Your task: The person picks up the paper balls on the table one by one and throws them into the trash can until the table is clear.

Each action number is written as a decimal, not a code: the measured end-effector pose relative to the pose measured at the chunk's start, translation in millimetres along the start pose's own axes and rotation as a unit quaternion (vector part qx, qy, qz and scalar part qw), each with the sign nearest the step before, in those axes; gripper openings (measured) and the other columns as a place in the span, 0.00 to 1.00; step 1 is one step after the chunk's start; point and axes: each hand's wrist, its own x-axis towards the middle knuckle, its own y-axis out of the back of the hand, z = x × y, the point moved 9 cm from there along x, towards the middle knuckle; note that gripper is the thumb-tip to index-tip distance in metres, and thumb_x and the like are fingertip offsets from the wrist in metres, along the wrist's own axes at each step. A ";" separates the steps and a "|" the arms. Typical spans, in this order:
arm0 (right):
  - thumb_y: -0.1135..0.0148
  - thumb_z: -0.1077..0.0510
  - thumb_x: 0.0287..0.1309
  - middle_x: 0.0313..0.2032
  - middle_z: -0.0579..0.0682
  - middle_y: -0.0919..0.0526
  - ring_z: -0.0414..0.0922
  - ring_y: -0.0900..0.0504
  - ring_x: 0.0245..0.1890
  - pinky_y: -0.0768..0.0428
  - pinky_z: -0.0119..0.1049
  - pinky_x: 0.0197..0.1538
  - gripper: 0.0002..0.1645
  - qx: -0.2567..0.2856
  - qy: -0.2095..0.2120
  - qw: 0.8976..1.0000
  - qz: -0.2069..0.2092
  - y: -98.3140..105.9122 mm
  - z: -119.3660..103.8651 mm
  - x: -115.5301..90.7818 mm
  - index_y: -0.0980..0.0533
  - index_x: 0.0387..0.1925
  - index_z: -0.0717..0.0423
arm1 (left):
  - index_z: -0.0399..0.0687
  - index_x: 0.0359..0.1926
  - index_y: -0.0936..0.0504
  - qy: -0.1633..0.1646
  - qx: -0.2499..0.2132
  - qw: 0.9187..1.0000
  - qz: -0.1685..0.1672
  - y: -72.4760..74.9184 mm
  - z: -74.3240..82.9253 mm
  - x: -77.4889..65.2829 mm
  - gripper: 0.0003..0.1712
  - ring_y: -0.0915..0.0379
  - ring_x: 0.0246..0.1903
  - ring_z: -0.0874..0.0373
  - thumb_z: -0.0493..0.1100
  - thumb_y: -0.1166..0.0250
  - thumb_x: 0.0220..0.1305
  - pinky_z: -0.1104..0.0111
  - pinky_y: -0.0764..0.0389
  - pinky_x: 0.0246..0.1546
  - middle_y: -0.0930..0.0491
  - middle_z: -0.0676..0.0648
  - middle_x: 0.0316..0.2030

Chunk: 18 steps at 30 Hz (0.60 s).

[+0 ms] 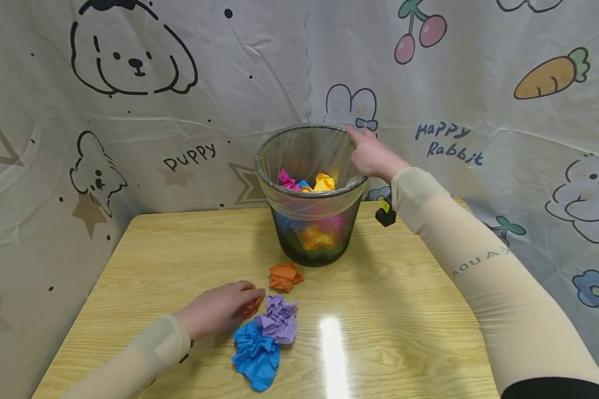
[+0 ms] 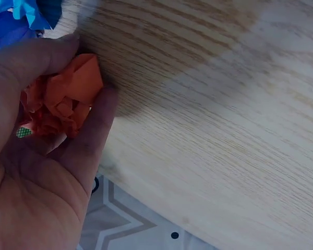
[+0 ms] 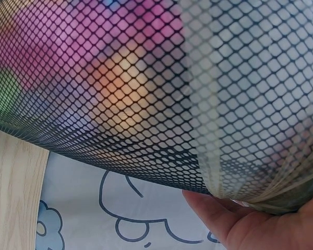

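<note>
My left hand (image 1: 217,310) holds an orange-red crumpled paper ball (image 2: 68,96) between thumb and fingers, low over the table. Just right of it lies a purple crumpled paper (image 1: 280,320), with a blue crumpled paper (image 1: 256,357) against its near side. Another orange paper ball (image 1: 285,277) sits farther forward, in front of a black mesh wastebasket (image 1: 274,191). The basket has a clear liner folded over its rim and holds pink, yellow and blue paper. At its right side, my right hand (image 1: 374,155) grips the rim; in the right wrist view its fingers press the outer mesh.
The wooden table (image 1: 189,244) ends just behind the wastebasket. A pale cloth (image 1: 259,66) printed with cartoon animals hangs behind and at both sides. A small black device (image 1: 385,215) shows below the right wrist.
</note>
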 end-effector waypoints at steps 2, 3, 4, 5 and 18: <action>0.68 0.68 0.68 0.80 0.63 0.68 0.58 0.65 0.79 0.60 0.53 0.76 0.45 0.000 0.001 1.000 0.000 -0.1 0.0 -0.2 0.64 0.83 0.48 | 0.46 0.63 0.19 -0.008 -0.004 1.000 0.011 1.6 -0.3 0.3 0.25 0.20 0.43 0.56 0.35 0.30 0.66 0.60 0.16 0.43 0.18 0.47 0.49; 0.68 0.68 0.68 0.80 0.63 0.68 0.59 0.65 0.79 0.60 0.54 0.76 0.45 0.000 0.001 1.000 0.001 0.1 -0.3 -0.3 0.64 0.83 0.48 | 0.46 0.61 0.18 -0.011 -0.005 1.000 0.015 2.1 -1.0 0.3 0.23 0.21 0.41 0.58 0.34 0.30 0.65 0.61 0.16 0.42 0.18 0.48 0.47; 0.68 0.68 0.68 0.80 0.63 0.68 0.58 0.65 0.79 0.60 0.54 0.76 0.46 0.000 0.001 1.000 0.000 0.1 -0.2 -0.6 0.64 0.83 0.48 | 0.46 0.60 0.17 -0.012 -0.006 1.000 0.018 3.2 -1.4 0.0 0.22 0.21 0.40 0.59 0.34 0.30 0.65 0.61 0.17 0.42 0.18 0.48 0.46; 0.67 0.68 0.68 0.80 0.63 0.69 0.58 0.66 0.79 0.60 0.54 0.76 0.46 0.000 0.001 1.000 -0.001 0.0 -0.1 -1.0 0.64 0.83 0.48 | 0.45 0.59 0.16 -0.012 -0.008 1.000 0.020 4.1 -2.1 -0.4 0.21 0.21 0.39 0.59 0.33 0.30 0.65 0.62 0.17 0.42 0.18 0.49 0.44; 0.67 0.69 0.68 0.80 0.62 0.71 0.58 0.68 0.79 0.62 0.53 0.76 0.46 0.003 0.003 1.000 -0.005 -0.2 0.0 -0.9 0.65 0.83 0.47 | 0.40 0.61 0.18 0.037 -0.008 0.999 0.027 22.7 -16.0 -7.4 0.22 0.18 0.46 0.51 0.38 0.30 0.67 0.55 0.17 0.48 0.16 0.44 0.49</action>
